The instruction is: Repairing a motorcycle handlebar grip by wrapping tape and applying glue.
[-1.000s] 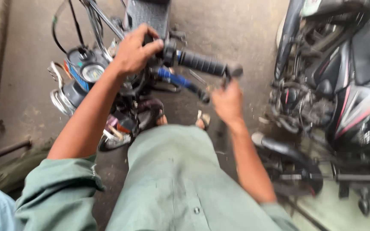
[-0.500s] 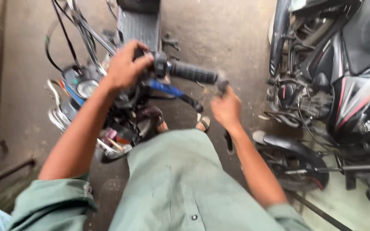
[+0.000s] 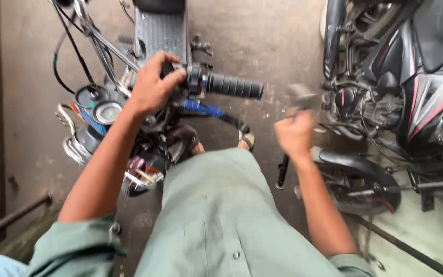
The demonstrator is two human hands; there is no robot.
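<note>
Handlebar work on a motorcycle, seen over a stained concrete floor (image 3: 262, 46).

The floor was worn, grey-brown and speckled with grit. The left hand (image 3: 152, 87) was closed around the handlebar (image 3: 193, 79) just inboard of the ribbed black rubber grip (image 3: 234, 85), which stuck out to the right of it. Round chrome-rimmed gauges (image 3: 101, 107) lay left of the handlebar, and thin black cables (image 3: 70, 48) curved above them. The right hand (image 3: 294, 134), blurred, was held apart to the right of the grip, fingers curled around a small blurred tool (image 3: 301, 97) whose kind could not be told. A glossy black and red motorcycle (image 3: 421, 102) was parked further right of the handlebar.
</note>
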